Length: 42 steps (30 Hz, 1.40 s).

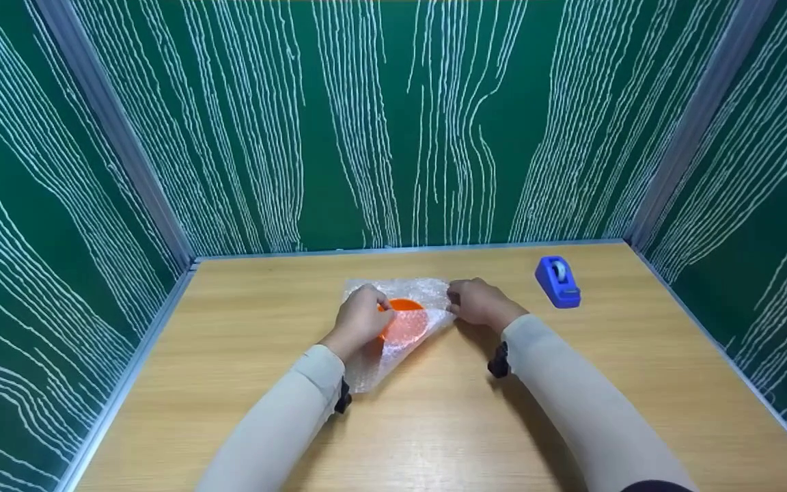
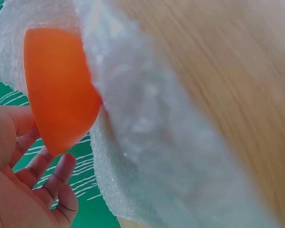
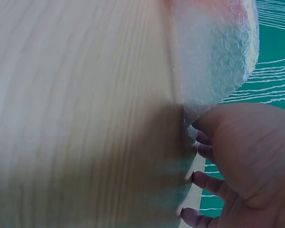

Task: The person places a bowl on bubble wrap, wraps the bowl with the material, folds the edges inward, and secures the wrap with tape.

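Note:
An orange bowl [image 1: 405, 304] sits on a sheet of bubble wrap [image 1: 393, 285], and a fold of the sheet covers its near part. My left hand [image 1: 362, 317] pinches the bowl's left edge between thumb and fingers. In the left wrist view the bowl [image 2: 60, 90] shows bare beside the wrap [image 2: 133, 104], while the other fingers of that hand [image 2: 26, 175] spread loosely below it. To the right, my right hand [image 1: 481, 302] pinches the right edge of the bubble wrap. The right wrist view has the wrap [image 3: 213, 71] tapering to the thumb and fingers of this hand [image 3: 251, 161].
A blue tape dispenser [image 1: 558, 282] with a roll in it stands right of my right hand on the wooden table [image 1: 243, 321]. Green panels [image 1: 339, 123] with white wavy lines enclose the table at the back and both sides.

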### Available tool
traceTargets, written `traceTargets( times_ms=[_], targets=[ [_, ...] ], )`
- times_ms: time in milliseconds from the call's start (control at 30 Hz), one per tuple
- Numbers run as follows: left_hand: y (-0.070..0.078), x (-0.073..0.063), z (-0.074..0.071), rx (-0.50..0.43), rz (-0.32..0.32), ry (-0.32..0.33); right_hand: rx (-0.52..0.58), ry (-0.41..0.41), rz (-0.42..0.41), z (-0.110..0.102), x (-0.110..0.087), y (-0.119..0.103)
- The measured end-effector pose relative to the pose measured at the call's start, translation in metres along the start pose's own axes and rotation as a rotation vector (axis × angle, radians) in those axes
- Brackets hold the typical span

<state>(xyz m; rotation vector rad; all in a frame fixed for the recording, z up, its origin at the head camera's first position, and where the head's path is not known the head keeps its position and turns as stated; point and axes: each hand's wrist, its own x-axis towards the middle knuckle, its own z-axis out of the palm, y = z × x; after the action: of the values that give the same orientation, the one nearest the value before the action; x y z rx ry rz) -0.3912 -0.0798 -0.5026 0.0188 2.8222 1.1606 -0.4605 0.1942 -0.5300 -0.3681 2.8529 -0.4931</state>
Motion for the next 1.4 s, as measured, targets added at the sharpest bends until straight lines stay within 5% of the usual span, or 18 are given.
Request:
traceTargets(
  times_ms=[767, 1100, 1400],
  targets=[
    [0.0, -0.001, 0.0, -0.031, -0.042, -0.018, 0.011, 0.033, -0.007, 0.0, -0.003, 0.002],
    [-0.015, 0.02, 0.007, 0.013, 0.033, -0.018, 0.132, 0.273, -0.019, 0.007, 0.0, -0.002],
    [-0.002, 0.004, 0.001, 0.009, -0.015, -0.007, 0.289, 0.344, -0.014, 0.0, -0.008, -0.022]
  ],
)
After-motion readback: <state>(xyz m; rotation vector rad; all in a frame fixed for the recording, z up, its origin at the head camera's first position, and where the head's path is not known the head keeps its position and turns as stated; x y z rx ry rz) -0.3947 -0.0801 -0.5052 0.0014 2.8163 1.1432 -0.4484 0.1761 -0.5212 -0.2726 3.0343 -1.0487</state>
